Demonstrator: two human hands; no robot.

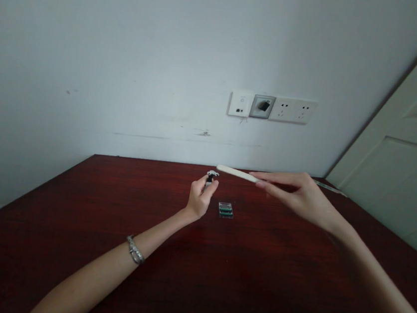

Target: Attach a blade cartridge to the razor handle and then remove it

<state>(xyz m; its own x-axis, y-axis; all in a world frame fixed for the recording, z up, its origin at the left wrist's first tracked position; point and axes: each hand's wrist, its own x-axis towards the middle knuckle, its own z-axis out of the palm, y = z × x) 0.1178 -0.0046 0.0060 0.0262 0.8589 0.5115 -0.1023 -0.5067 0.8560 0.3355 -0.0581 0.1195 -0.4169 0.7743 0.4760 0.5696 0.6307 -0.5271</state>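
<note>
Around a small black and white object with a pale, wider head, my left hand is closed, thumb up along its side. The object's head sticks out above the fingers; its lower part is hidden in the hand. My right hand pinches one end of a slim white bar with a rounded tip, between thumb and fingers. The bar points left, nearly level, and its tip is just right of the black and white object's head. A small clear case with dark and green strips lies on the table, right of my left hand.
The dark red wooden table runs back to a white wall. Sockets and a switch plate are set in the wall. A pale panelled door stands at the right, with a thin pale strip near the table's back right corner.
</note>
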